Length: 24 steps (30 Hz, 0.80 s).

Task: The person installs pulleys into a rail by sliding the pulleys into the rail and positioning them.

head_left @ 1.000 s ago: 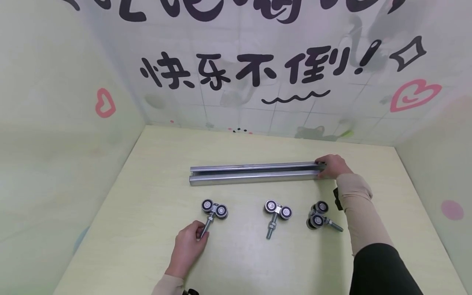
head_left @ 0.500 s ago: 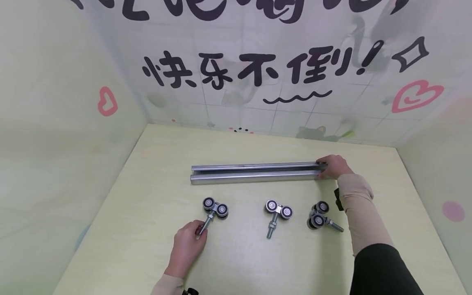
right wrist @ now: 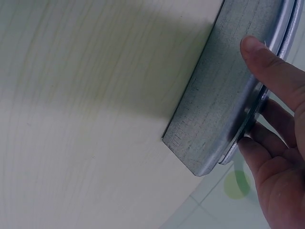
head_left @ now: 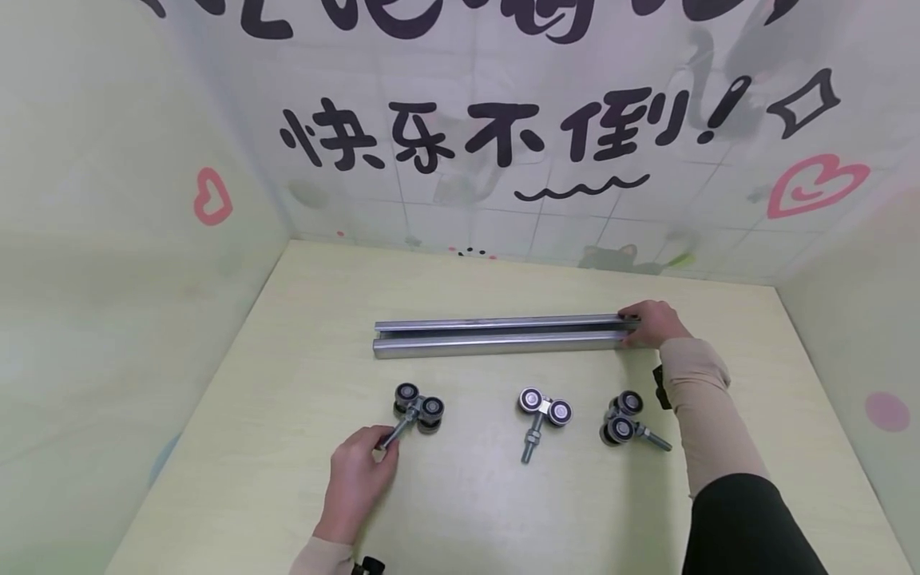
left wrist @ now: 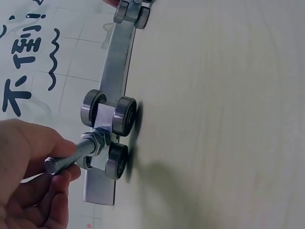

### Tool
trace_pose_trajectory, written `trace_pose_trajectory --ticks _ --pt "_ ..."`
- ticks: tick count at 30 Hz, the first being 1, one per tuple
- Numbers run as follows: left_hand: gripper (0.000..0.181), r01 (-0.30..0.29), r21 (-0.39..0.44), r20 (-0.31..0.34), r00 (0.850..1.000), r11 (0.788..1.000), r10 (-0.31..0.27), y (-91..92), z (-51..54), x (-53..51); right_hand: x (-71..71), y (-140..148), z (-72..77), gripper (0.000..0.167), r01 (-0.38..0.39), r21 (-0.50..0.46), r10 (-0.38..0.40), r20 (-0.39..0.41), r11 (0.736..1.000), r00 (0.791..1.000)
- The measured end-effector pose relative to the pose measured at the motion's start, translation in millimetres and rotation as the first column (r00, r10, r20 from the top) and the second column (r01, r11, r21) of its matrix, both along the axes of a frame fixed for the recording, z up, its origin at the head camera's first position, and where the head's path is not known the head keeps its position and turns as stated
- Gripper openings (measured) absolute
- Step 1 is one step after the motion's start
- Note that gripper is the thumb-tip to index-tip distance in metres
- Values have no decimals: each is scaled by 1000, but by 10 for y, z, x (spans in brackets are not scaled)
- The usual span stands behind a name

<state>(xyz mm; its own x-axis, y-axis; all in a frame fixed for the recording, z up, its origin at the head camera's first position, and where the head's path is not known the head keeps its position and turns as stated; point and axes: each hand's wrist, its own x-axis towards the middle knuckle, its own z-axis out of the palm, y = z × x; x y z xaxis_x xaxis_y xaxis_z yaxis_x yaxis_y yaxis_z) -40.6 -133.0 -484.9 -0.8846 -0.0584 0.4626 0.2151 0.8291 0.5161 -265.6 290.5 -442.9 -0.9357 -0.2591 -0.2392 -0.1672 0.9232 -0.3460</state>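
Note:
My left hand (head_left: 357, 479) pinches the threaded bolt of a four-wheeled roller trolley (head_left: 419, 407). In the left wrist view, thumb and fingers close around the bolt of this trolley (left wrist: 106, 114), whose wheels face the rail. A straight silver metal rail (head_left: 496, 346) with an open slot lies across the table beyond it. At the rail's right end, my right hand (head_left: 654, 323) holds it; in the right wrist view the thumb lies on one side of the rail (right wrist: 205, 105) and fingers reach its slotted side.
On the pale wooden table (head_left: 474, 511) lie a middle roller trolley (head_left: 544, 411) and a right roller trolley (head_left: 621, 423), its bolt pointing right. A printed back wall (head_left: 460, 216) and side walls enclose the table.
The left trolley has tilted in my left hand, and its bolt slants more to the left. That hand has shifted slightly left. My right hand keeps its hold on the rail.

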Motion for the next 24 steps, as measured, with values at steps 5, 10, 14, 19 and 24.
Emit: trace_pose_trajectory --ticks 5,10,14,19,24 --pt "18 26 -20 -77 997 999 -27 13 63 -59 -8 7 -16 58 2 1 -2 5 1000 1000" --pt "17 31 -24 -105 994 999 -34 46 123 -118 -10 10 -35 58 -2 5 2 6 1000 1000" --pt "16 48 -29 -131 990 998 -51 73 152 -191 -4 9 -31 58 -4 5 4 -2 1000 1000" --pt "14 68 -23 -147 987 997 -70 112 183 -317 1 12 -21 58 -5 9 5 -9 1000 1000" --pt "14 80 -6 -119 990 997 -80 158 236 -450 5 7 -14 58 -6 9 6 -5 1000 1000"
